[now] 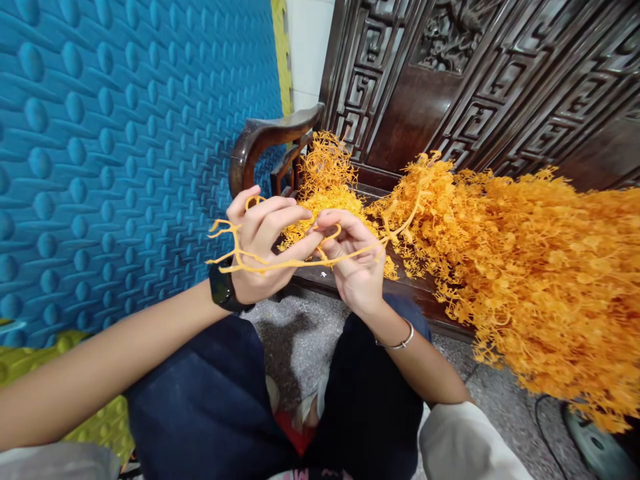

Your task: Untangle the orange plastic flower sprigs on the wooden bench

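A thin branched orange plastic stem [305,263] stretches across both hands, its bare forked ends sticking out past the left palm. My left hand [265,243] is curled around part of it, with a small loop showing between the fingers. My right hand [357,260] pinches a bent-over piece of the stem between thumb and index finger, close to the left fingertips. Where the fingertips meet, the exact grip is partly hidden. Beyond the hands, a small heap of orange plastic sprigs [327,170] lies on the dark wooden bench [425,283].
A large pile of orange plastic sprigs [560,253] fills the right side of the bench. Behind it rises a carved wooden backrest [415,113], with a curved armrest [280,127] at left. A blue textured foam mat [125,133] stands to the left. A dark cable [543,427] runs along the floor.
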The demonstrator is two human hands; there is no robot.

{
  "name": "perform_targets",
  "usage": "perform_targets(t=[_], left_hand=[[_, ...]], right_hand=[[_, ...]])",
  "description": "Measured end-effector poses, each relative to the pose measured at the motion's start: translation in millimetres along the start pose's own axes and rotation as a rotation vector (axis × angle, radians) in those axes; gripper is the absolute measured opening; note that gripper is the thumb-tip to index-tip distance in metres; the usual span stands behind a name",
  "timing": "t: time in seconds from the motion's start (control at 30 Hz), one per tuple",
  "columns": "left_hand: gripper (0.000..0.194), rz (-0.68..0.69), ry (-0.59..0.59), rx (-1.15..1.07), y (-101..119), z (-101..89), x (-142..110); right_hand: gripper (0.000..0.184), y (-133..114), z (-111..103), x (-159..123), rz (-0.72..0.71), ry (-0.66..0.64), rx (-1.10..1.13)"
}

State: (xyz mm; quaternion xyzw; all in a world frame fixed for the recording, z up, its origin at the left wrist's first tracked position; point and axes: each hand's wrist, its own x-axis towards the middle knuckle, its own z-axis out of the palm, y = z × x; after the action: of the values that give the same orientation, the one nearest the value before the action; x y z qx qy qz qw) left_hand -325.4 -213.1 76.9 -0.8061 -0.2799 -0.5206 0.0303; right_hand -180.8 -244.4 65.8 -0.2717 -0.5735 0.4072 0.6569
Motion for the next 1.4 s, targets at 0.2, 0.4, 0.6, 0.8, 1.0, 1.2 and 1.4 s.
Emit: perform_targets(t=[0.2,0.4,0.6,0.8,1.0,1.2,1.4], left_hand=[[0.023,-0.016,-0.030,0.026,-0.7,-1.0,-0.6],[0.021,0.082,-0.056,0.097,-2.4,3.2,-2.0],[0.036,0.014,-0.238,0.126,-4.7,14.1,-0.9],[0.048,-0.007,-0.318,0.041,-9.4,21.3,-2.5],[0.065,0.044,-0.329,0.034,-9.4,19.1,-6.3],[0.059,0.138,-0.449,0.042,-4.5,11.7,-8.5],[0.052,0.294,-0.742,0.084,3.9,11.9,-13.2]], right_hand=[[0.017,0.5,-0.6,0.2,0.005,0.002,-0.030],[0.017,6.6,-4.3,4.3,-0.077,0.042,-0.038],[0.028,25.2,-22.6,23.3,-0.140,0.066,-0.148],[0.023,31.8,-34.1,34.2,-0.105,0.075,-0.128],[0.026,34.0,-49.4,44.8,-0.066,0.183,-0.068],[0.028,35.6,-68.3,57.1,-0.063,0.305,0.002],[0.024,36.5,-74.2,63.0,-0.068,0.332,0.068]])
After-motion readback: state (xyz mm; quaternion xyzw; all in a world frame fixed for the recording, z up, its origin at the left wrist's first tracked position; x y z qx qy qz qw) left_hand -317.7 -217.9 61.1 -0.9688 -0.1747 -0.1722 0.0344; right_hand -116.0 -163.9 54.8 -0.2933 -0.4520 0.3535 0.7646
